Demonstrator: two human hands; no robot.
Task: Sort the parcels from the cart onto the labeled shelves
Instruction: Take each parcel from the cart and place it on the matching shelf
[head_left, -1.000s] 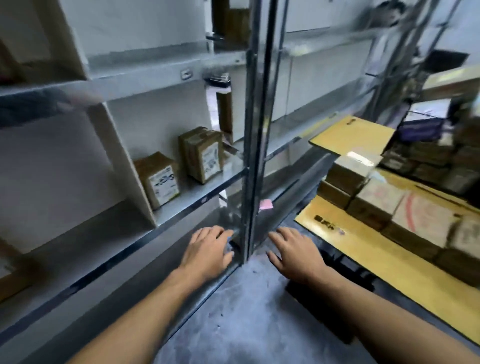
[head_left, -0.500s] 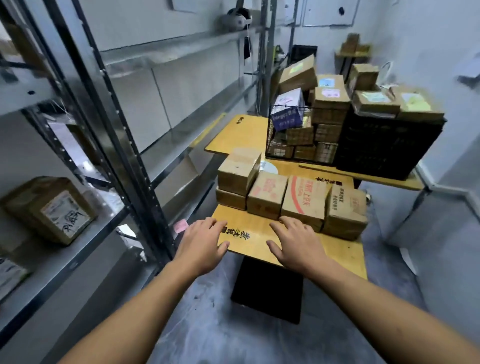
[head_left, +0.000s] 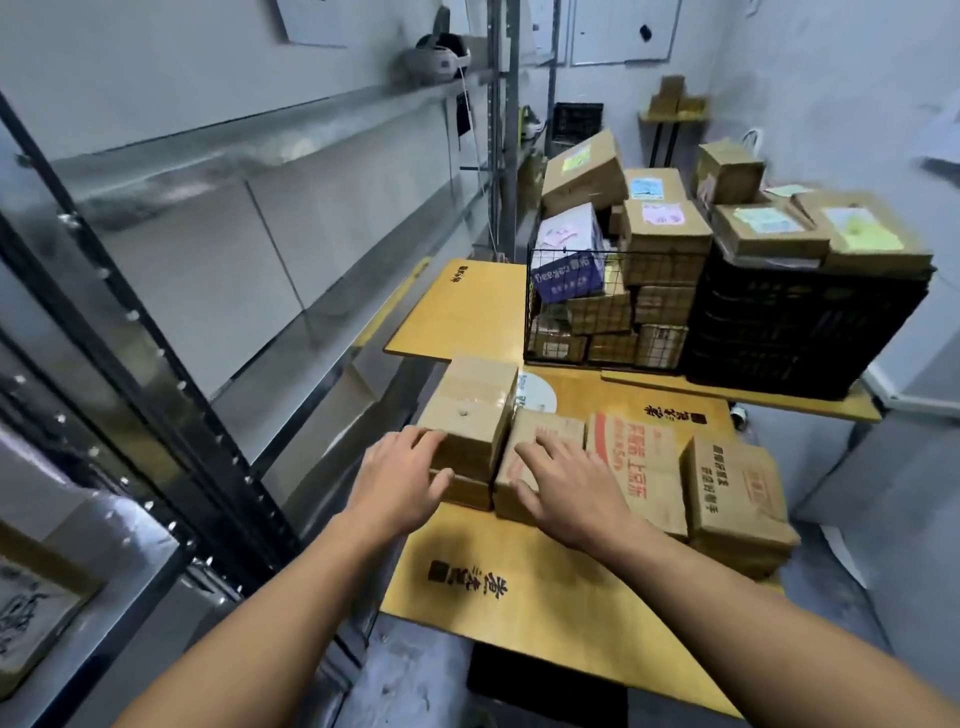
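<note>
A row of brown cardboard parcels lies on the yellow cart board (head_left: 545, 613). At its left end a plain taped parcel (head_left: 475, 405) sits on top of a flatter one. My left hand (head_left: 402, 478) is against the near left corner of that stack, fingers spread. My right hand (head_left: 566, 483) rests with spread fingers on the red-printed parcel (head_left: 545, 434) beside it. To the right lie another red-printed parcel (head_left: 641, 467) and a black-printed one (head_left: 737, 493). Neither hand has lifted anything.
Metal shelving (head_left: 291, 156) runs along the left, with a labelled parcel (head_left: 31, 608) low at the near left. Behind the row stand a wire basket (head_left: 587, 312) and a black crate (head_left: 800, 322), both piled with parcels. Grey floor shows right of the cart.
My view has swung from the shelves to the cart. Both hands have moved forward from over the board's near edge onto the left parcels.
</note>
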